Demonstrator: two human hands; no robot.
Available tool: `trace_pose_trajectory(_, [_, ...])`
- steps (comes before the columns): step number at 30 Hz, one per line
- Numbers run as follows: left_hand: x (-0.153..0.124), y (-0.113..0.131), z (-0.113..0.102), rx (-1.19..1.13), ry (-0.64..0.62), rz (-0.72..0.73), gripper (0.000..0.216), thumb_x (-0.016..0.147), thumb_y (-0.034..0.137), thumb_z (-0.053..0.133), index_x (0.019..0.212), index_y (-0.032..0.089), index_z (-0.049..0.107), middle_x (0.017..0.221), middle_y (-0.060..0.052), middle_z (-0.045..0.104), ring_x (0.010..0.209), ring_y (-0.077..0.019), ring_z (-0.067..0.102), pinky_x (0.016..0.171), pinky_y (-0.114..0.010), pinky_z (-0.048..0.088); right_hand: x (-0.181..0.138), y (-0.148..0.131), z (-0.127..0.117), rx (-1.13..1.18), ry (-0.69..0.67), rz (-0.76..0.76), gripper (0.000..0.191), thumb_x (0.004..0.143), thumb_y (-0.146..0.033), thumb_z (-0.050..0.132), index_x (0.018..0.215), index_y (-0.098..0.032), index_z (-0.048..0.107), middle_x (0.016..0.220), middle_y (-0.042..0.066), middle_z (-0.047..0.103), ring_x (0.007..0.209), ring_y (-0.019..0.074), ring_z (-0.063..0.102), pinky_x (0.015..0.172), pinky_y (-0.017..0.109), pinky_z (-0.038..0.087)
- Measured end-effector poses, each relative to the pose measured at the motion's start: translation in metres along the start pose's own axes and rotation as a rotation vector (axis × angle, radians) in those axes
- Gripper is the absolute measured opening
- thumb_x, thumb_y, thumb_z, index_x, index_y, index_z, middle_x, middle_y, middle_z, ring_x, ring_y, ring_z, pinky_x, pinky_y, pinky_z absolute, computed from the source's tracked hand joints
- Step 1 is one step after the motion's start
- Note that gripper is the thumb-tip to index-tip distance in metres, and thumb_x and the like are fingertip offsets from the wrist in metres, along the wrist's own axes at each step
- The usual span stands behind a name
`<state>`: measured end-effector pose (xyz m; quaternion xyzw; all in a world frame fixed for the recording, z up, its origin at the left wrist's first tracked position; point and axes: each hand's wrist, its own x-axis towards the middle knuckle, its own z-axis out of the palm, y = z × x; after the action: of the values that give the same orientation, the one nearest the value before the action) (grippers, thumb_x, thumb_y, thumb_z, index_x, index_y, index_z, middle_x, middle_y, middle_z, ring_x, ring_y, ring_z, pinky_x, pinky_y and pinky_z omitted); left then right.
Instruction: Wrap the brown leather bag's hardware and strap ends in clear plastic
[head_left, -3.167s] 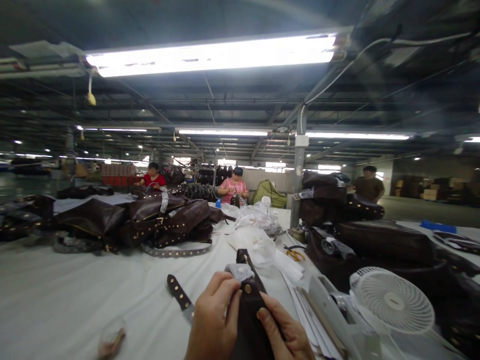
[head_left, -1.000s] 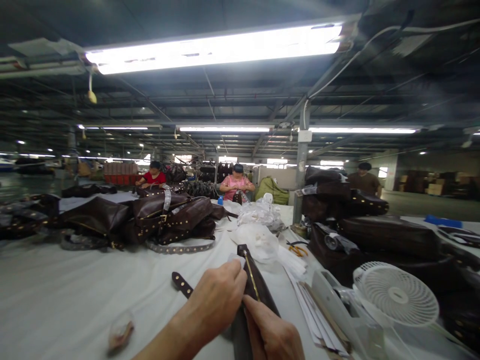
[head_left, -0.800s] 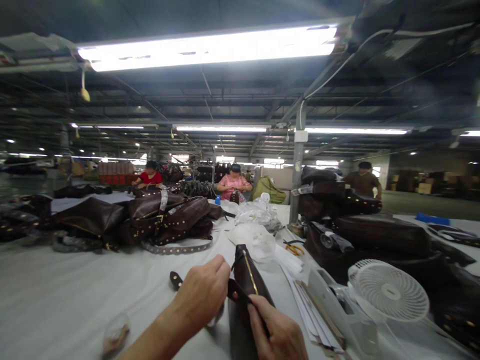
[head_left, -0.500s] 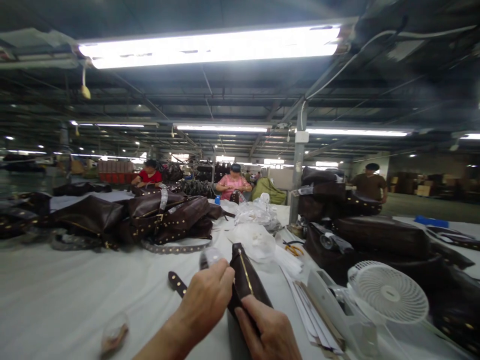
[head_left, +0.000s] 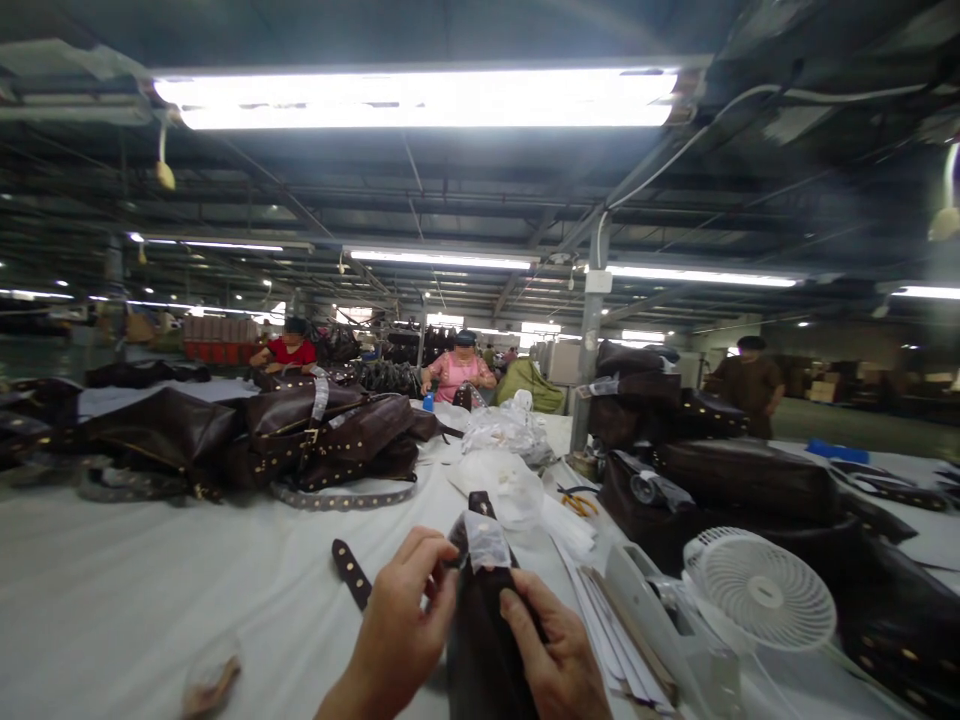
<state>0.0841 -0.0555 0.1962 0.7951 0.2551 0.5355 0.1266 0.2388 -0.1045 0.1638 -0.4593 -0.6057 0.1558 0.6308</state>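
A dark brown leather bag (head_left: 480,640) stands on the table in front of me, narrow side up. Clear plastic wrap (head_left: 486,540) lies across its top and covers part of the zipper. My left hand (head_left: 409,610) is closed at the bag's left edge, thumb and fingers pinching the end of the wrap. My right hand (head_left: 551,640) grips the bag's right side, thumb on top near the wrap; its other fingers are partly hidden. Left of the bag lies a dark strap end (head_left: 350,575) with gold studs, its lower part hidden behind my left hand.
Studded brown bags (head_left: 285,430) are heaped at the left, and more dark bags (head_left: 742,480) at the right. A white fan (head_left: 761,590), papers (head_left: 611,630) and orange-handled pliers (head_left: 579,504) sit right of my hands. Crumpled plastic (head_left: 506,430) lies ahead. Co-workers are beyond.
The plastic wrap has come from the bag's left side over its top, covering the zipper. My left hand has turned, its fingers now at the left edge. The right hand still grips the bag.
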Motion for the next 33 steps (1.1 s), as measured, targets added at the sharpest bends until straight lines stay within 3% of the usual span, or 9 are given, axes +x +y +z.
trace_pose_trajectory(5, [-0.006, 0.004, 0.015, 0.097, 0.047, 0.004, 0.013, 0.087, 0.011, 0.044, 0.08, 0.019, 0.053, 0.08, -0.002, 0.056, 0.068, -0.0123, 0.056, 0.06, -0.022, 0.047, -0.002, 0.001, 0.001, -0.012, 0.023, -0.055, 0.034, 0.09, -0.047, 0.051, 0.093, -0.018, 0.069, 0.072, 0.002, 0.068, 0.062, 0.014, 0.061, 0.057, 0.018, 0.049])
trace_pose_trajectory(12, [0.0, 0.007, 0.015, 0.297, 0.024, 0.104, 0.019, 0.089, 0.009, 0.039, 0.078, 0.02, 0.05, 0.079, -0.002, 0.056, 0.07, -0.0137, 0.058, 0.062, -0.023, 0.046, -0.002, 0.001, 0.0, -0.026, -0.046, -0.05, 0.033, 0.09, -0.046, 0.05, 0.093, -0.019, 0.069, 0.074, 0.001, 0.067, 0.065, 0.0137, 0.062, 0.06, 0.017, 0.049])
trace_pose_trajectory(18, [-0.005, 0.005, 0.024, 0.473, 0.074, 0.208, 0.022, 0.09, 0.008, 0.033, 0.078, 0.021, 0.047, 0.073, -0.002, 0.055, 0.062, -0.0147, 0.055, 0.053, -0.024, 0.041, -0.004, 0.004, 0.0, -0.081, -0.001, -0.044, 0.032, 0.091, -0.046, 0.048, 0.083, -0.019, 0.064, 0.064, -0.001, 0.06, 0.056, 0.0119, 0.056, 0.054, 0.019, 0.044])
trace_pose_trajectory(22, [-0.011, 0.005, 0.028, 0.48, 0.122, 0.308, 0.024, 0.092, 0.009, 0.032, 0.078, 0.021, 0.046, 0.07, -0.002, 0.054, 0.06, -0.0149, 0.053, 0.054, -0.024, 0.04, -0.005, 0.007, 0.0, -0.071, -0.021, -0.003, 0.035, 0.091, -0.048, 0.048, 0.075, -0.019, 0.06, 0.059, -0.002, 0.054, 0.052, 0.0114, 0.051, 0.051, 0.019, 0.041])
trace_pose_trajectory(25, [-0.014, 0.007, 0.034, 0.459, 0.153, 0.321, 0.024, 0.093, 0.009, 0.031, 0.079, 0.021, 0.046, 0.07, -0.002, 0.054, 0.061, -0.0152, 0.054, 0.054, -0.025, 0.041, -0.003, 0.009, 0.002, 0.0, -0.011, 0.053, 0.035, 0.09, -0.051, 0.048, 0.081, -0.019, 0.058, 0.06, -0.002, 0.055, 0.053, 0.0122, 0.052, 0.05, 0.02, 0.042])
trace_pose_trajectory(29, [-0.02, 0.005, 0.04, 0.356, 0.072, 0.416, 0.024, 0.093, 0.01, 0.03, 0.083, 0.021, 0.05, 0.07, -0.002, 0.056, 0.061, -0.015, 0.055, 0.054, -0.024, 0.041, 0.003, 0.012, 0.004, 0.09, 0.037, 0.089, 0.035, 0.088, -0.052, 0.051, 0.094, -0.018, 0.054, 0.062, 0.0, 0.061, 0.053, 0.0139, 0.056, 0.05, 0.021, 0.046])
trace_pose_trajectory(31, [-0.021, 0.001, 0.036, 0.291, 0.105, 0.312, 0.023, 0.093, 0.012, 0.032, 0.081, 0.021, 0.05, 0.07, -0.002, 0.055, 0.06, -0.0136, 0.054, 0.055, -0.023, 0.041, 0.004, 0.012, 0.006, 0.094, 0.061, 0.079, 0.034, 0.087, -0.051, 0.054, 0.095, -0.018, 0.054, 0.06, -0.001, 0.06, 0.05, 0.013, 0.054, 0.049, 0.021, 0.046])
trace_pose_trajectory(33, [-0.019, -0.003, 0.029, 0.181, 0.159, 0.087, 0.022, 0.094, 0.018, 0.037, 0.076, 0.02, 0.05, 0.07, -0.001, 0.054, 0.061, -0.0127, 0.053, 0.057, -0.023, 0.041, 0.003, 0.011, 0.009, 0.101, 0.103, 0.078, 0.034, 0.087, -0.052, 0.054, 0.093, -0.019, 0.055, 0.058, -0.003, 0.057, 0.048, 0.0118, 0.051, 0.047, 0.02, 0.045])
